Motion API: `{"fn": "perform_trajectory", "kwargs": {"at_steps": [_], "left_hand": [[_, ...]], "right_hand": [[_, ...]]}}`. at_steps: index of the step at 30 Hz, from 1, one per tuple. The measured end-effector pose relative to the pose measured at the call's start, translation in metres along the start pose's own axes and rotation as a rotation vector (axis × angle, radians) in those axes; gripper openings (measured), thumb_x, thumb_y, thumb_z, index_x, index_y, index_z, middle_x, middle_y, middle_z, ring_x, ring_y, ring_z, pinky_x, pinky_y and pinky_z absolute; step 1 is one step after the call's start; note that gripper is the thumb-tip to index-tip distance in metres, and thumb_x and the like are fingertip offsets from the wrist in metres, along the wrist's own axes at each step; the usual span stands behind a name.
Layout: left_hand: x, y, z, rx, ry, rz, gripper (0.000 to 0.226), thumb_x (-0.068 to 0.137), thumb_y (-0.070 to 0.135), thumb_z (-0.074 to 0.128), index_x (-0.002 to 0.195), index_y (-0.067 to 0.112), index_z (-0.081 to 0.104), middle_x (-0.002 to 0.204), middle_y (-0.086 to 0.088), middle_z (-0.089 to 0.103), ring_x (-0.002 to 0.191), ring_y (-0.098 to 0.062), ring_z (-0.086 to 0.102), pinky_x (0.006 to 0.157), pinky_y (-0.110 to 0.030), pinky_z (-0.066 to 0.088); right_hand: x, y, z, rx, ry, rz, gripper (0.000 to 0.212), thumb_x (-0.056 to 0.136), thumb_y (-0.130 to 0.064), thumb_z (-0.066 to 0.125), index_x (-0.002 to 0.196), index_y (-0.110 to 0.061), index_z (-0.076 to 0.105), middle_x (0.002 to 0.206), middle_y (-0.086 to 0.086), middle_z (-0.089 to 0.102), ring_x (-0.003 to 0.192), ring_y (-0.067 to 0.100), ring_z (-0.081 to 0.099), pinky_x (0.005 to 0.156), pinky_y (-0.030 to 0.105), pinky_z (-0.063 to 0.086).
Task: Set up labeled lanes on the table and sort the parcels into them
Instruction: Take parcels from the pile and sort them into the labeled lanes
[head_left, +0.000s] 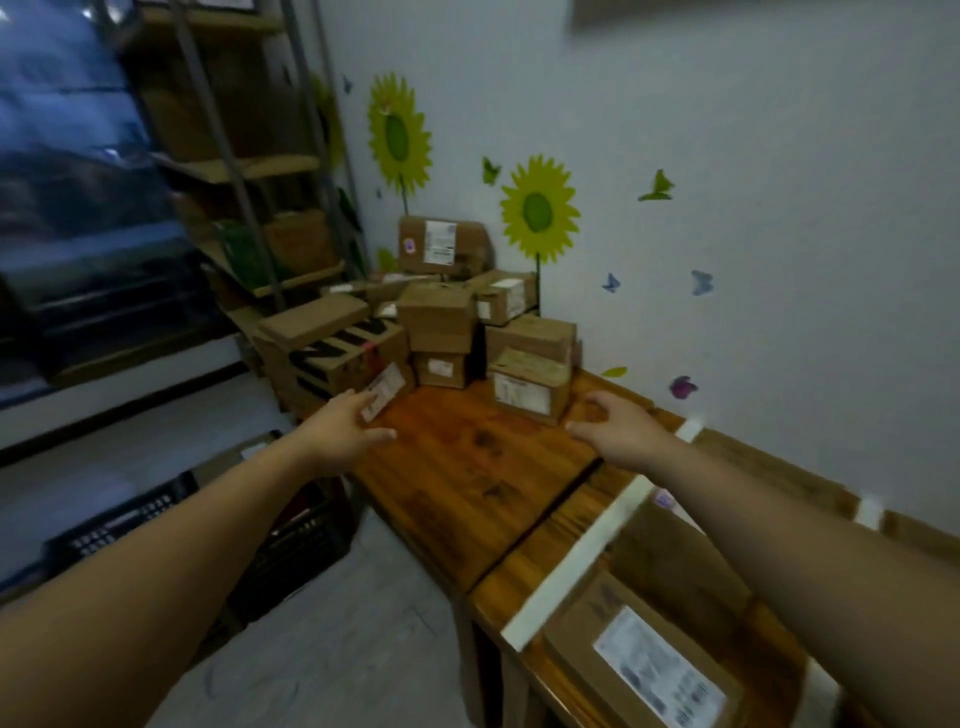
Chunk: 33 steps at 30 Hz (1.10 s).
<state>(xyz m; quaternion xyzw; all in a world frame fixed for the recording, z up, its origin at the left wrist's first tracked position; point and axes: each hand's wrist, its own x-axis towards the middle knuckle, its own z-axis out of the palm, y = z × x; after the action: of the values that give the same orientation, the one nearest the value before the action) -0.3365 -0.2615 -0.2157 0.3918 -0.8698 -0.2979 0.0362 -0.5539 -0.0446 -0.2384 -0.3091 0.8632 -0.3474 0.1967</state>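
My left hand (348, 423) was spread, fingers straight and thumb stuck out sideways, holding nothing. Its fingertips lay at the white shipping label (384, 397) on the low corner of a big cardboard box (343, 364) with black lettering; through the blur I could not tell whether they touched it. My right hand (610, 426) was also slack, fingers loosely bent, thumb pointing toward the left hand, gripping nothing, poised over the wooden tabletop (467, 467). Just beyond its fingers sat a small labeled parcel (530, 387), near them but apart as far as I could see.

Between and beyond both hands rose the pile of parcels (441, 317), brown cartons stacked against the wall in the corner, the topmost box (441, 247) showing its label toward me. The bare wood between my two hands carried nothing.

Back along my right forearm, closer to my body, a white tape strip (576, 561) ran across the tabletop, and on its nearer side lay a flat parcel (644, 654) with its label facing up.

Below my left forearm, on the floor, stood black plastic crates (124, 525). Beyond my left hand a shelf rack (249, 171) held more cartons. On the wall past my right hand were sunflower stickers (537, 210) and small butterfly stickers (657, 187).
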Motion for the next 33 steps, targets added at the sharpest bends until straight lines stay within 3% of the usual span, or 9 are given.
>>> {"fn": "perform_trajectory", "kwargs": {"at_steps": [6, 9, 13, 16, 18, 21, 23, 28, 33], "left_hand": [[0.075, -0.036, -0.056, -0.002, 0.095, -0.078, 0.063, 0.092, 0.028, 0.057, 0.147, 0.018, 0.028, 0.154, -0.008, 0.023, 0.139, -0.028, 0.027, 0.110, -0.039, 0.027], [0.110, -0.057, -0.082, -0.001, 0.130, -0.115, 0.062, 0.093, 0.026, 0.057, 0.146, 0.014, 0.028, 0.153, -0.010, 0.024, 0.139, -0.028, 0.028, 0.110, -0.039, 0.028], [0.165, -0.089, -0.109, 0.005, 0.127, -0.128, 0.065, 0.093, 0.029, 0.056, 0.148, 0.015, 0.024, 0.154, -0.010, 0.023, 0.139, -0.027, 0.027, 0.110, -0.036, 0.027], [0.214, -0.113, -0.126, -0.013, 0.103, -0.125, 0.064, 0.093, 0.027, 0.056, 0.148, 0.015, 0.024, 0.153, -0.009, 0.024, 0.138, -0.027, 0.029, 0.107, -0.034, 0.029], [0.250, -0.132, -0.138, -0.003, 0.076, -0.132, 0.069, 0.092, 0.032, 0.057, 0.149, 0.017, 0.022, 0.154, -0.010, 0.022, 0.138, -0.029, 0.028, 0.109, -0.037, 0.028], [0.310, -0.163, -0.155, -0.024, 0.025, -0.115, 0.072, 0.089, 0.036, 0.060, 0.148, 0.022, 0.022, 0.150, -0.013, 0.031, 0.131, -0.030, 0.039, 0.108, -0.042, 0.035], [0.348, -0.180, -0.168, -0.029, 0.005, -0.078, 0.069, 0.090, 0.034, 0.059, 0.148, 0.023, 0.023, 0.149, -0.011, 0.030, 0.128, -0.028, 0.042, 0.104, -0.040, 0.038], [0.424, -0.222, -0.194, 0.030, -0.069, -0.055, 0.063, 0.090, 0.034, 0.057, 0.145, 0.020, 0.030, 0.146, -0.011, 0.034, 0.131, -0.029, 0.037, 0.108, -0.048, 0.034], [0.465, -0.240, -0.191, 0.021, -0.163, -0.047, 0.050, 0.094, 0.035, 0.050, 0.140, 0.018, 0.037, 0.128, -0.008, 0.054, 0.115, -0.025, 0.054, 0.099, -0.039, 0.043]], "right_hand": [[0.116, -0.064, 0.042, 0.059, -0.096, 0.009, 0.066, 0.087, -0.042, 0.062, 0.145, -0.024, 0.035, 0.146, 0.005, 0.041, 0.116, 0.024, 0.052, 0.089, 0.033, 0.049], [0.156, -0.090, 0.064, 0.081, -0.126, -0.009, 0.064, 0.090, -0.038, 0.061, 0.145, -0.022, 0.035, 0.144, 0.005, 0.043, 0.097, 0.015, 0.051, 0.076, 0.026, 0.044], [0.202, -0.124, 0.098, 0.065, -0.178, -0.052, 0.062, 0.090, -0.035, 0.062, 0.144, -0.021, 0.035, 0.144, 0.005, 0.042, 0.110, 0.019, 0.051, 0.088, 0.031, 0.045], [0.233, -0.156, 0.128, 0.075, -0.190, -0.061, 0.059, 0.091, -0.035, 0.060, 0.143, -0.023, 0.036, 0.140, 0.005, 0.046, 0.100, 0.017, 0.053, 0.080, 0.032, 0.050], [0.254, -0.179, 0.153, 0.098, -0.197, -0.070, 0.059, 0.091, -0.035, 0.061, 0.143, -0.026, 0.035, 0.137, 0.002, 0.047, 0.094, 0.010, 0.051, 0.071, 0.025, 0.047], [0.292, -0.214, 0.194, 0.166, -0.219, -0.054, 0.061, 0.089, -0.033, 0.062, 0.142, -0.029, 0.035, 0.125, -0.002, 0.054, 0.091, 0.008, 0.060, 0.073, 0.025, 0.053], [0.318, -0.240, 0.221, 0.179, -0.212, -0.035, 0.062, 0.088, -0.035, 0.062, 0.143, -0.032, 0.033, 0.131, -0.001, 0.049, 0.102, 0.012, 0.059, 0.076, 0.027, 0.053], [0.367, -0.299, 0.288, 0.233, -0.196, 0.050, 0.055, 0.091, -0.033, 0.059, 0.141, -0.029, 0.038, 0.132, -0.005, 0.051, 0.111, 0.014, 0.052, 0.089, 0.029, 0.043], [0.397, -0.319, 0.332, 0.355, -0.210, 0.253, 0.060, 0.090, -0.028, 0.061, 0.143, -0.023, 0.034, 0.137, -0.001, 0.049, 0.122, 0.019, 0.049, 0.099, 0.032, 0.040]]}}
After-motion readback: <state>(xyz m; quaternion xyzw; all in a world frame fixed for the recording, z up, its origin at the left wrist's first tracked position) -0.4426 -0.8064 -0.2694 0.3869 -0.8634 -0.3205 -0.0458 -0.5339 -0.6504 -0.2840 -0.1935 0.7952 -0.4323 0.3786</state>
